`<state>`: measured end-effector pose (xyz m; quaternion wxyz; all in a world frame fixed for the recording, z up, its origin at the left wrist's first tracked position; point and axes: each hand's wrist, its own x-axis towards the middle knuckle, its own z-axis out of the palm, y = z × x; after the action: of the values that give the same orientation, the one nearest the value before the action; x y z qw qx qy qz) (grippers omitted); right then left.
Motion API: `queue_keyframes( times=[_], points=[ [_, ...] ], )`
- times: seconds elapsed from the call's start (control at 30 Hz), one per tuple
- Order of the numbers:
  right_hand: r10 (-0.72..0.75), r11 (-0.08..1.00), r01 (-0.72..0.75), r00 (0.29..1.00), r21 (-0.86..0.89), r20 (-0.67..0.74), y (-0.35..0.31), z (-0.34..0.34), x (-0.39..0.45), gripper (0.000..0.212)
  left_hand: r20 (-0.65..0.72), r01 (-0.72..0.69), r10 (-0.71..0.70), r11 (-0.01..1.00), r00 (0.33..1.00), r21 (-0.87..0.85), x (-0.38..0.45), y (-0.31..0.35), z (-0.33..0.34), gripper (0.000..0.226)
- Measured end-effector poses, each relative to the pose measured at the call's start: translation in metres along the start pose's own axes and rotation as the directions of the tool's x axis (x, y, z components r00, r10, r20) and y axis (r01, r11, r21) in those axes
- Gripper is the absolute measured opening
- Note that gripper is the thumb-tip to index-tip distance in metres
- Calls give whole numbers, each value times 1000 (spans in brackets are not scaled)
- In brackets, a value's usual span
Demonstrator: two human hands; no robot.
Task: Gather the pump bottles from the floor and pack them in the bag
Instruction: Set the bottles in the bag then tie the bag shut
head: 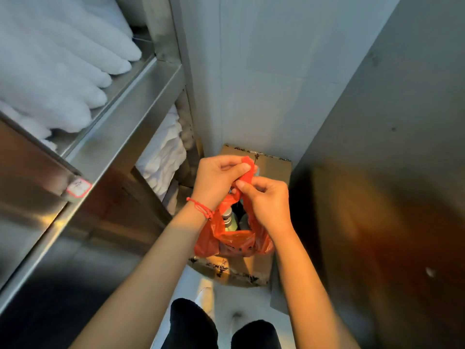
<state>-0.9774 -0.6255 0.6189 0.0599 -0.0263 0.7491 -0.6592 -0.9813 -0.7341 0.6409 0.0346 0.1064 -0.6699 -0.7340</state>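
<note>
Pump bottles (pixel 229 221) sit inside your orange plastic bag (pixel 234 241): you can see one w/ a silver ribbed collar and pale green body thru the bag mouth, plus a darker shape beside it, too dim to tell what it is. Bag is thin, glossy, crinkled, w/ dark print low on its front, hanging just above a taped cardboard box (pixel 273 165) on the floor. Your left hand (pixel 217 176) pinches one orange handle strip btwn thumb and forefinger; your right hand (pixel 268 200) pinches the other strip, fingers curled in. Both hands are close together at the top of the bag, almost touching. Red string bracelet (pixel 200 207) sits on your left wrist. Steel shelving (pixel 141 94) w/ folded white towels (pixel 63 71) stands to your left.
</note>
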Motion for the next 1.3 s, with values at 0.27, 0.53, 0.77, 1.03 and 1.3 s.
queue_keyframes(
  times=[0.27,0.53,0.77,1.03,1.3],
  points=[
    [35,999,-44,972,31,232,-10,10,-42,18,-331,-91,117,992,936,92,-80,-6,-38,22],
    [44,999,-39,936,-21,348,-10,28,-105,20,-568,-15,324,877,756,480,-176,-39,-80,16],
    [40,999,-40,915,-7,402,-8,42,-186,20,-489,80,409,699,771,710,-285,-59,-101,22],
    [-26,999,43,907,-30,420,1,54,-266,33,-559,320,343,552,755,770,-405,-78,-107,34],
    [32,999,-15,798,-32,601,10,52,-326,22,-723,601,266,416,638,683,-500,-88,-77,48]
  ],
)
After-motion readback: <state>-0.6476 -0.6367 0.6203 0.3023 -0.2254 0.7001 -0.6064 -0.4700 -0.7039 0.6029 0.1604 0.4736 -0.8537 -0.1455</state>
